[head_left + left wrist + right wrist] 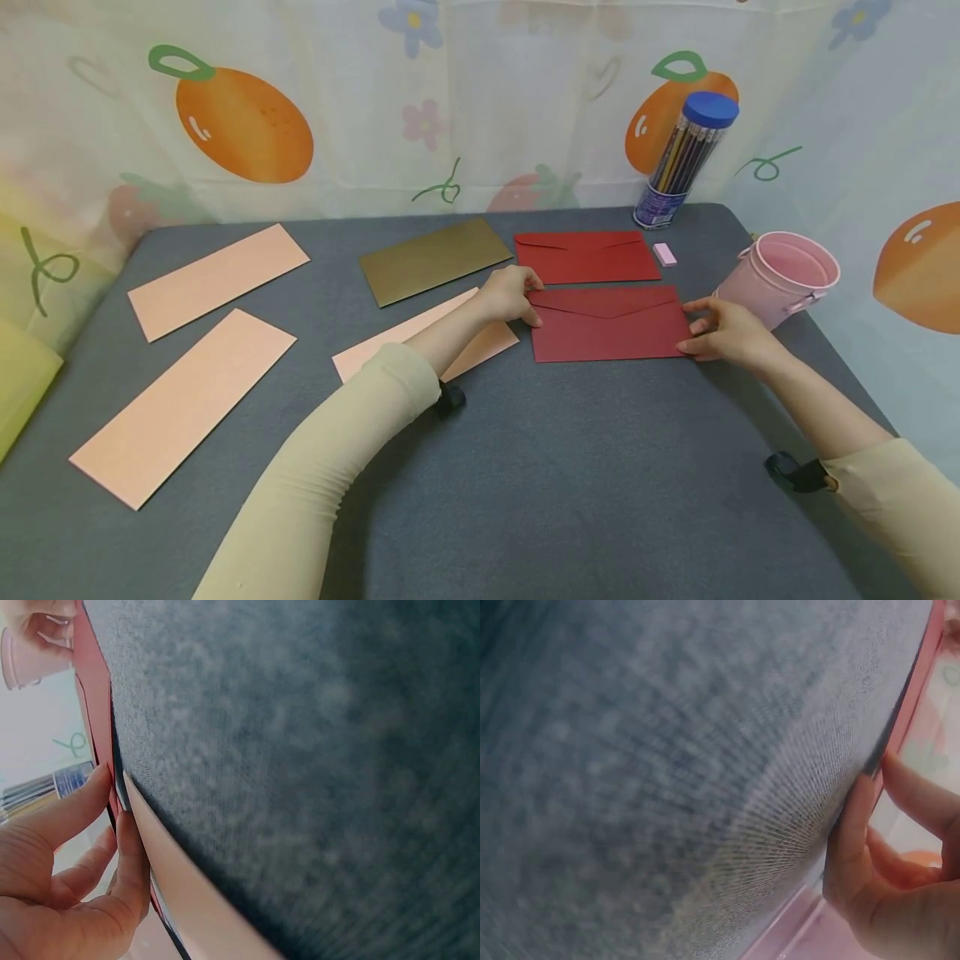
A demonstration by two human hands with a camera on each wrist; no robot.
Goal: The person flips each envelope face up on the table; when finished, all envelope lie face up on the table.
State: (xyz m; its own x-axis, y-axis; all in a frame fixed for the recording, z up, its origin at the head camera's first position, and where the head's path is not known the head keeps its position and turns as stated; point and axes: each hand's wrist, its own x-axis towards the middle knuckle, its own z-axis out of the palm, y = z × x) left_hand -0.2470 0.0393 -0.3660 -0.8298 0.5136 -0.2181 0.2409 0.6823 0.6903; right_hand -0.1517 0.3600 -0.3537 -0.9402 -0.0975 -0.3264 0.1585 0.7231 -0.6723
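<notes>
A dark red envelope with a pointed flap lies at the right of the table, flap side up. My left hand pinches its left edge between thumb and fingers. At the opposite edge, my right hand grips it the same way; the right wrist view shows thumb and finger at that edge. Just behind is a brighter red envelope, also flap up. Beneath my left forearm, a peach envelope is partly hidden.
A gold envelope lies behind my left arm. Two more peach envelopes are at the left. A pink bucket stands close by my right hand. Farther back are a pink eraser and a tub of pencils with a blue lid.
</notes>
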